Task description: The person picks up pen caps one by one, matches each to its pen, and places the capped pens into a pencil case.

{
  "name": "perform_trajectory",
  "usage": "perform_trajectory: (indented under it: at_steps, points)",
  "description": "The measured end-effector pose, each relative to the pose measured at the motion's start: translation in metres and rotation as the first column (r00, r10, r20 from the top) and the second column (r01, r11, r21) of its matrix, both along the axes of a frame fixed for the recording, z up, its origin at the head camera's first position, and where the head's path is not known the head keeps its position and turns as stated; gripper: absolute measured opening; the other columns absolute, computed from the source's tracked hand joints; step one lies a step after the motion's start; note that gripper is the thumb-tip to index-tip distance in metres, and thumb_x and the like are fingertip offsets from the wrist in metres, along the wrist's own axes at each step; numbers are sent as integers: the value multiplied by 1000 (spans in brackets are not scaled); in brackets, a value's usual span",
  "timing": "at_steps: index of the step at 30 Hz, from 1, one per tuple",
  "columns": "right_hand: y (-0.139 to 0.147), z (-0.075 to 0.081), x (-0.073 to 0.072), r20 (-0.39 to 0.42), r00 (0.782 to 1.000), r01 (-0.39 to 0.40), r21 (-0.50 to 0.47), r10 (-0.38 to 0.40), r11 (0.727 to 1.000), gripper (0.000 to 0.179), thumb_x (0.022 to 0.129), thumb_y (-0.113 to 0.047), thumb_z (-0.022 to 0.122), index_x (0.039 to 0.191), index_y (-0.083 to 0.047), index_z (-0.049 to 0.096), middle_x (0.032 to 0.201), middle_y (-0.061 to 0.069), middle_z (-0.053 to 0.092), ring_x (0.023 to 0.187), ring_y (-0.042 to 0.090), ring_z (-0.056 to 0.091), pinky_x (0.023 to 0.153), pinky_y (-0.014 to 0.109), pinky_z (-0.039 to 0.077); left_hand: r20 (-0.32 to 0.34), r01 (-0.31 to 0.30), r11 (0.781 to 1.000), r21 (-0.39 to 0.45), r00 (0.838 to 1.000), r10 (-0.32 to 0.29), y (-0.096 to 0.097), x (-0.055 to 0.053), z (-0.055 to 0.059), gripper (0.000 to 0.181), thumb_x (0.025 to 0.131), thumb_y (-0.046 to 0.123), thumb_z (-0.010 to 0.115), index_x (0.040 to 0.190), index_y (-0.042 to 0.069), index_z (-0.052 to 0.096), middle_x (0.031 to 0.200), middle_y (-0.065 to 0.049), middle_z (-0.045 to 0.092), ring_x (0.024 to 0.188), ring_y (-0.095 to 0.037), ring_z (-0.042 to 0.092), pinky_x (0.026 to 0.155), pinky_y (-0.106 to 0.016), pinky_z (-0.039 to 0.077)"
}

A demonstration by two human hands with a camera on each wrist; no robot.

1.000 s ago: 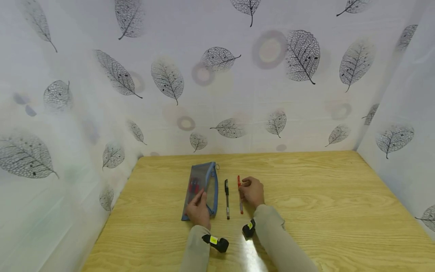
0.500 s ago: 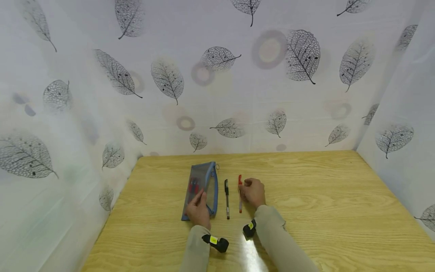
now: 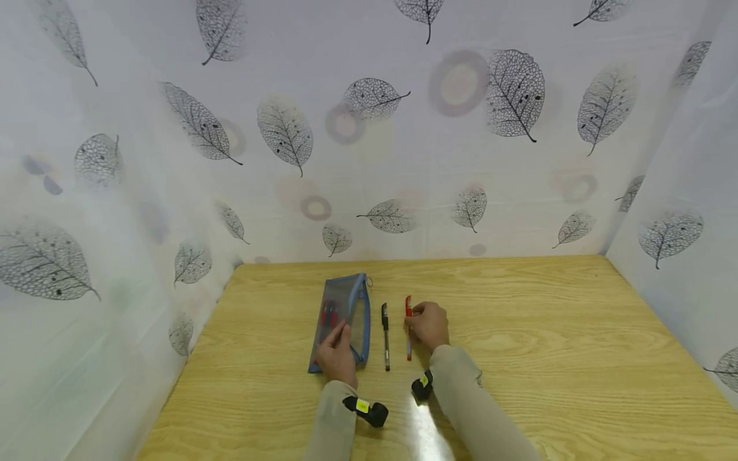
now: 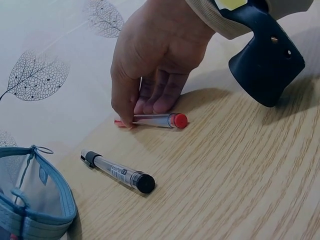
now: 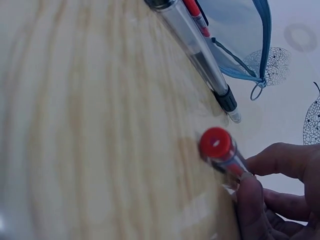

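Note:
In the head view my right hand (image 3: 429, 325) pinches a red gel pen (image 3: 409, 307) between thumb and fingers, its cap end pointing to the back. The right wrist view shows the thumb and index finger on the barrel, behind the pen's round red end. To its left lies a black gel pen (image 3: 385, 336), nearly parallel on the table. My left hand (image 3: 337, 358) holds the near part of a translucent pencil case (image 3: 344, 291) with blue edging. The case's zip is open on its right side, and red and dark items show through its mesh.
The wood-grain table (image 3: 548, 333) meets a pale leaf-print curtain (image 3: 426, 160) at its back and sides. A black wrist camera (image 3: 423, 387) sits on the right cuff, and another black camera (image 3: 373, 413) juts from the left cuff.
The red pen has shifted slightly toward the back and turned a little straighter in my right hand. My left hand and the pencil case have stayed in place.

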State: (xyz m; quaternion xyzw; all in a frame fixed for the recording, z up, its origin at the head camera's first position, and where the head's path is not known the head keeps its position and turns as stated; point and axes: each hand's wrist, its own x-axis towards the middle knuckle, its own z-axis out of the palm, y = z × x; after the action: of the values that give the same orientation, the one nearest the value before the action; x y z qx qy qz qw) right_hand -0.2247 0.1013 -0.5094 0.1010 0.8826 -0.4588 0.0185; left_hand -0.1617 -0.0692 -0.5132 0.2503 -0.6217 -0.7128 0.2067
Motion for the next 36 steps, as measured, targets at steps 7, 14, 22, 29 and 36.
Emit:
perform_trajectory:
  at_steps: [7, 14, 22, 29, 36]
  points:
    - [-1, 1, 1, 2, 1000, 4, -7, -3, 1000, 27, 82, -11, 73, 105, 3, 70, 87, 12, 71, 62, 15, 62, 52, 27, 51, 10, 2, 1000, 0, 1000, -2, 0, 0, 0, 20, 92, 11, 66, 110, 6, 73, 116, -16, 67, 105, -27, 63, 86, -34, 52]
    - [0, 0, 2, 2, 1000, -2, -69, 3, 998, 29, 84, -12, 71, 108, 4, 69, 85, 12, 71, 56, 14, 62, 51, 28, 51, 4, -5, 1000, 1, 1000, 5, 0, -1, -1, 19, 92, 11, 66, 109, 5, 73, 115, -16, 67, 104, -27, 63, 83, -29, 53]
    - [1, -2, 4, -36, 999, -14, -108, 11, 994, 30, 84, -13, 70, 108, 6, 68, 90, 15, 71, 55, 12, 60, 50, 27, 50, -5, 1, 1000, 8, 1000, -1, 0, -1, 0, 20, 92, 10, 66, 110, 5, 73, 115, -16, 67, 105, -27, 63, 82, -27, 53]
    - [2, -4, 6, -42, 999, -25, -210, 16, 977, 29, 84, -8, 69, 109, 7, 67, 94, 16, 68, 56, 13, 61, 49, 27, 51, -13, 17, 1000, 21, 1000, -17, 0, 2, 2, 21, 93, 11, 65, 111, 5, 72, 118, -17, 66, 107, -28, 62, 85, -29, 52]
    - [8, -9, 5, -48, 999, -28, -329, 12, 944, 28, 84, -5, 68, 109, 7, 66, 91, 15, 66, 61, 15, 61, 55, 29, 54, -7, 9, 1000, 12, 1000, -9, 0, 2, 2, 21, 93, 11, 65, 111, 5, 72, 116, -17, 66, 107, -28, 62, 86, -33, 52]
